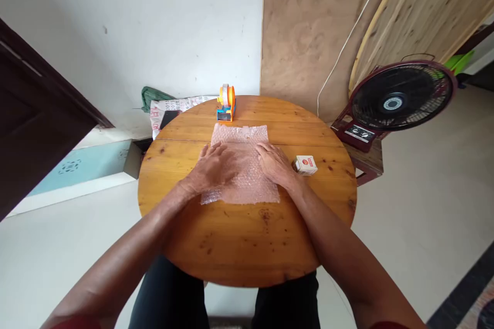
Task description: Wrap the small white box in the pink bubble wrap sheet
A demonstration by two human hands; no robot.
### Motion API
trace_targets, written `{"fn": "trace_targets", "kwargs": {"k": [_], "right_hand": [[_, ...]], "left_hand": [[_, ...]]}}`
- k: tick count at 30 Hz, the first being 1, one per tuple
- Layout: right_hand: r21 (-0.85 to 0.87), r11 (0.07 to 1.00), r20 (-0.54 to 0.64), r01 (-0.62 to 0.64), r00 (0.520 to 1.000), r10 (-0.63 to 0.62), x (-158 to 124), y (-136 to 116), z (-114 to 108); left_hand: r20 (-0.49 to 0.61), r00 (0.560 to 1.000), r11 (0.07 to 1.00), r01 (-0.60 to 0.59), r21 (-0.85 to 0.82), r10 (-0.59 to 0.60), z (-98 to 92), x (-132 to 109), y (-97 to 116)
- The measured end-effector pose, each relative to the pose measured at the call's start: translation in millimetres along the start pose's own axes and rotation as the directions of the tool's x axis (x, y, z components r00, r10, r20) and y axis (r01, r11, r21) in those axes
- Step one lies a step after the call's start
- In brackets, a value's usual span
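Bare forearms reach up from the bottom corners, with dark trousers between them under the near edge of the table. Behind it all rises a white wall, joined on the right by a brown panel. Round and wooden, the table fills the middle of the view. To its right, a large wooden disc leans behind a dark red fan with a black grille. Past the table's far left edge lies a printed sack.

Bubble wrap lies spread flat at the table's centre. The left hand, slightly blurred, rests palm down on its left side, fingers wide and grasping nothing. The right hand lies palm down on the right edge, fingers extended and close together, also gripping nothing visible.

Near the far edge stands an orange and blue tape dispenser; smallest is a white box, just beside the right wrist.
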State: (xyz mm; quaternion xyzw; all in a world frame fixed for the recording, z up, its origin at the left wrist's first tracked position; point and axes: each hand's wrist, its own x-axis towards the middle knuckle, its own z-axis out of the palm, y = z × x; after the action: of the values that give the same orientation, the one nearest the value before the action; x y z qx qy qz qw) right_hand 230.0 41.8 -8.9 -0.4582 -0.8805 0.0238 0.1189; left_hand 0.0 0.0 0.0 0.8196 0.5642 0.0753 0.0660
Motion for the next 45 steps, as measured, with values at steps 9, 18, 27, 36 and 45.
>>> {"fn": "trace_targets", "kwargs": {"k": [9, 18, 27, 36, 45], "right_hand": [[-0.051, 0.999, 0.015, -0.014, 1.000, 0.015, -1, 4, -2], [-0.147, 0.989, -0.005, -0.029, 1.000, 0.028, -8, -7, -16], [-0.002, 0.998, 0.201, 0.068, 0.977, -0.066, -19, -6, -25], [0.036, 0.999, 0.274, 0.032, 0.961, -0.040, -19, 2, -34], [0.007, 0.999, 0.240, 0.043, 0.970, -0.043, -19, 5, -35]], "left_hand": [[0.152, 0.971, 0.978, -0.166, -0.128, 0.185, 13.1, 2, 3], [0.125, 0.976, 0.978, -0.161, -0.131, 0.177, 16.8, 2, -1], [0.091, 0.977, 0.973, -0.177, -0.147, 0.191, 19.6, 2, -2], [0.109, 0.984, 0.986, -0.131, -0.098, 0.142, 13.4, 0, -8], [0.136, 0.987, 0.993, -0.080, -0.084, 0.091, 7.1, -2, -9]]}}
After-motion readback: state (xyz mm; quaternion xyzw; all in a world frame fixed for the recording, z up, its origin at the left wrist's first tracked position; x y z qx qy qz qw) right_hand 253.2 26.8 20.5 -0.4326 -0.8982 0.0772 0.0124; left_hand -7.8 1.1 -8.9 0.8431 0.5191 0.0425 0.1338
